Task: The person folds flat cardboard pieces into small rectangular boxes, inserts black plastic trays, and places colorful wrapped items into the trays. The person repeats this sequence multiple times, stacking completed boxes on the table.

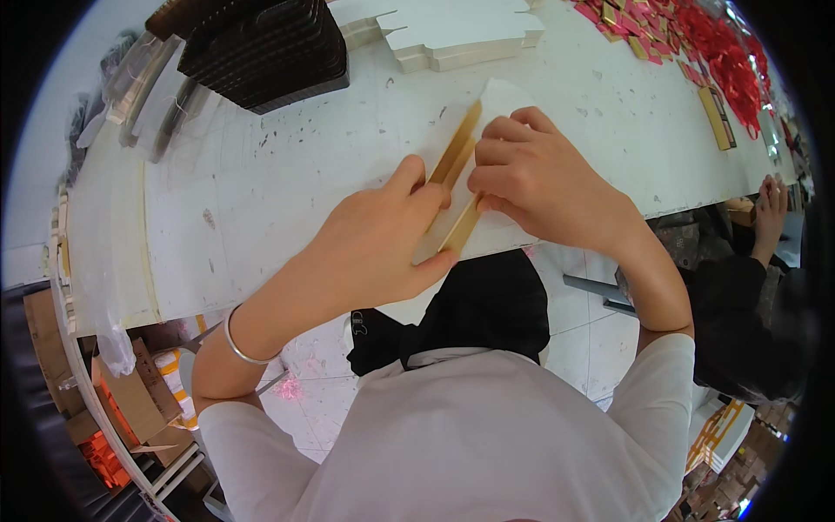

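Near the front edge of the white table, both my hands grip a gold-sided card box [456, 155], tilted from lower left to upper right. White card shows between its gold walls and at its far end. My left hand [370, 239] is closed on the near left part, with the thumb by the lower gold wall and the fingers at the other wall. My right hand [548, 174] pinches the right side with bent fingers, hiding part of that wall.
Stacked black plastic trays [270, 56] and flat white card blanks [461, 35] stand at the back. Red ribbons [738, 74], pink-and-gold pieces [622, 22] and a gold-and-black box [717, 117] lie far right. Another person's hand [770, 213] is at the right edge. Cardboard boxes [130, 404] sit below left.
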`<move>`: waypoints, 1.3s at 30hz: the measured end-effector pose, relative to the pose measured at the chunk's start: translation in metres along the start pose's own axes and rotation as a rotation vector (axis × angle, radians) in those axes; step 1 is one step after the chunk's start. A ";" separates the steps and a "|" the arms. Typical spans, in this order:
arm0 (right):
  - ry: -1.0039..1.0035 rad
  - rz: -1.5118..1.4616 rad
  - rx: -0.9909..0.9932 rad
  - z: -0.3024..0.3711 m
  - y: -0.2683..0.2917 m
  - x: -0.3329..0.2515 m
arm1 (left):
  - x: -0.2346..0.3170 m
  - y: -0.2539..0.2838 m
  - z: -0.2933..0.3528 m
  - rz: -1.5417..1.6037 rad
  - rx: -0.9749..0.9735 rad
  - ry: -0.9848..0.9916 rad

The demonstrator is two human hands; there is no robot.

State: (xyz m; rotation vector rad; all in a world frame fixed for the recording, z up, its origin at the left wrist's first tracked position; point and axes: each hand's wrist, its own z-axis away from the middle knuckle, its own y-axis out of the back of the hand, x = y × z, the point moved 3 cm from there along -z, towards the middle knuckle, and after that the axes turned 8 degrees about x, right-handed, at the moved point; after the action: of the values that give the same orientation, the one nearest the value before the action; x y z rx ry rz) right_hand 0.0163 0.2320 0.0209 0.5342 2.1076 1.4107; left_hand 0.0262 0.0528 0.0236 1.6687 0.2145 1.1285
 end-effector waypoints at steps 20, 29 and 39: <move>-0.191 -0.510 0.244 0.042 -0.015 -0.027 | 0.003 -0.030 0.001 0.134 0.332 -0.331; -0.214 -0.524 0.187 0.053 -0.008 -0.045 | 0.010 -0.041 0.013 0.215 0.339 -0.277; 0.008 -0.320 0.498 0.076 -0.034 -0.038 | 0.019 -0.035 0.013 0.716 0.152 0.042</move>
State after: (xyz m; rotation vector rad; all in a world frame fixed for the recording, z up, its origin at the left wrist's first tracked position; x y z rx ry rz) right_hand 0.0925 0.2508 -0.0258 0.3492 2.4258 0.7125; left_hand 0.0592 0.0709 0.0057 1.9183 -0.3077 1.7043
